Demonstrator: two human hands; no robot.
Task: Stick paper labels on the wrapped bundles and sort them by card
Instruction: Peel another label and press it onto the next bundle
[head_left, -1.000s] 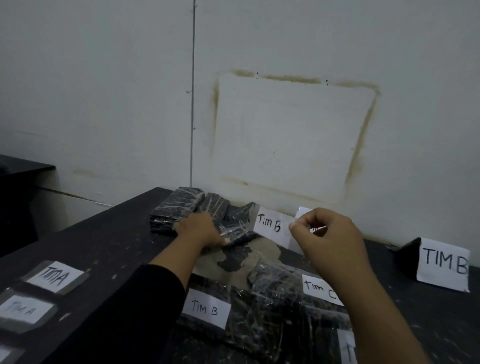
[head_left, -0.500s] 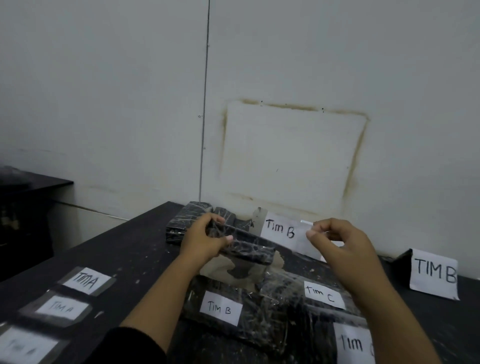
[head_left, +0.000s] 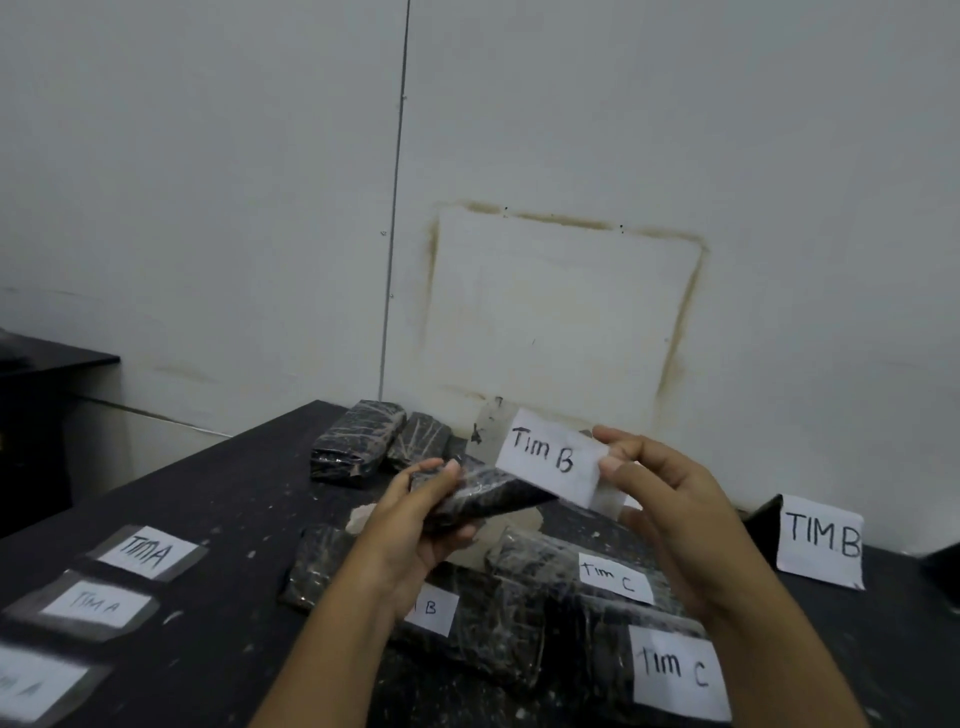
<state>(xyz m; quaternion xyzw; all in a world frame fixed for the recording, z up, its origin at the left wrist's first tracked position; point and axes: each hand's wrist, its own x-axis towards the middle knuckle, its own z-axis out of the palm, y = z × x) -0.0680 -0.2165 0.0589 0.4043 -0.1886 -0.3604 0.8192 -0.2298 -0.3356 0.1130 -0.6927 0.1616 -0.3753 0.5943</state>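
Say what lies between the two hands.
In the head view, the left hand grips a wrapped bundle and the right hand pinches a Tim B label; both fill the gap.

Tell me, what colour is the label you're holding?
The label is white with black writing; head view.

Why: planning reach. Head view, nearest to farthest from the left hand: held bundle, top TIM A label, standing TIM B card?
1. held bundle, in the left hand
2. top TIM A label, left
3. standing TIM B card, far right

The dark, speckled desk (head_left: 234, 509) carries wrapped bundles (head_left: 358, 441) at centre, three "TIM A" labels (head_left: 148, 553) at left and a standing "TIM B" card (head_left: 821, 540) at right.
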